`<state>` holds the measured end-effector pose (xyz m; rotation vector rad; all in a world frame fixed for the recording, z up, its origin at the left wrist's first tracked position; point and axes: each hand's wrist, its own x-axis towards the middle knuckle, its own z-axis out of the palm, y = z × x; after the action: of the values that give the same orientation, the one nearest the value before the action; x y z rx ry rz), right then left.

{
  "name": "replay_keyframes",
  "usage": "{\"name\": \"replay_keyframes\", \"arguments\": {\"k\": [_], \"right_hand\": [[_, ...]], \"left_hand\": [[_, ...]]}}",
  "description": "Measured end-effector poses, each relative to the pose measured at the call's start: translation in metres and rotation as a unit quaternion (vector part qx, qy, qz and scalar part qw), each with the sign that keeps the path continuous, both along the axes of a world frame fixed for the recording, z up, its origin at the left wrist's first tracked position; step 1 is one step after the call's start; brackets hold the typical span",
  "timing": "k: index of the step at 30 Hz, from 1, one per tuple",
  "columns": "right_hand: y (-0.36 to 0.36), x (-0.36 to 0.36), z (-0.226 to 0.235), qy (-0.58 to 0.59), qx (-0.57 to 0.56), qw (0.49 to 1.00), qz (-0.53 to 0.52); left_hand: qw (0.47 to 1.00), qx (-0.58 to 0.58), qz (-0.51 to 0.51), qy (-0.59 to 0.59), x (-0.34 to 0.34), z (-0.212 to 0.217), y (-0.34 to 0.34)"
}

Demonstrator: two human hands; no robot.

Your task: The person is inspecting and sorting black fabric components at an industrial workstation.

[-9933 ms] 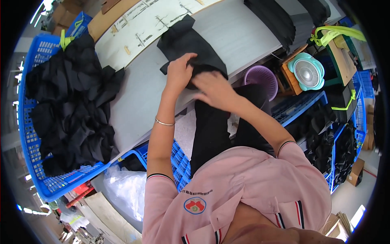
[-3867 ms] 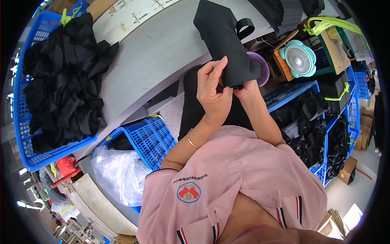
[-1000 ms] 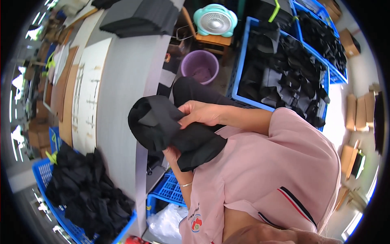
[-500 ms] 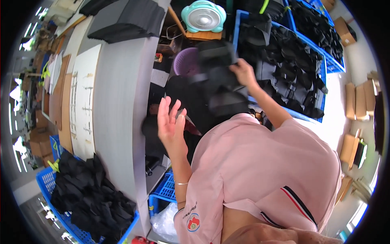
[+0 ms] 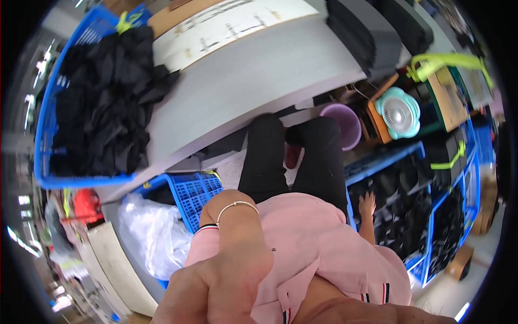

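Grip spread and empty, the right hand hangs at black pieces in a blue crate, while the grip of the left hand cannot be made out.

Open room spans the grey table between blue basket and dark stack; black pieces crowd the lower-right crate.

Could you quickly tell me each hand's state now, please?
Left hand: fingers run out of view, so open or closed cannot be told.
Right hand: open, by the black pieces in the blue basket.
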<state>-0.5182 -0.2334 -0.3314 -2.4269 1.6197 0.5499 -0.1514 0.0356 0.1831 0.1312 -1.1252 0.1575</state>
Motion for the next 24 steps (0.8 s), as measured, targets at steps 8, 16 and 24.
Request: {"name": "replay_keyframes", "arguments": {"k": [8,16,24], "right_hand": [[-0.066,-0.017,-0.003,-0.066,0.130,0.989,0.008],[-0.033,0.084,0.111,-0.088,-0.029,0.995,0.047],[0.012,0.224,0.179,-0.256,-0.074,0.951,0.154]], "left_hand": [[0.944,0.209,0.213,0.138,0.024,-0.051,0.071],[0.504,0.450,0.723,0.144,0.286,-0.226,0.081],[0.425,0.470,0.728,0.261,0.401,-0.223,0.129]]}}
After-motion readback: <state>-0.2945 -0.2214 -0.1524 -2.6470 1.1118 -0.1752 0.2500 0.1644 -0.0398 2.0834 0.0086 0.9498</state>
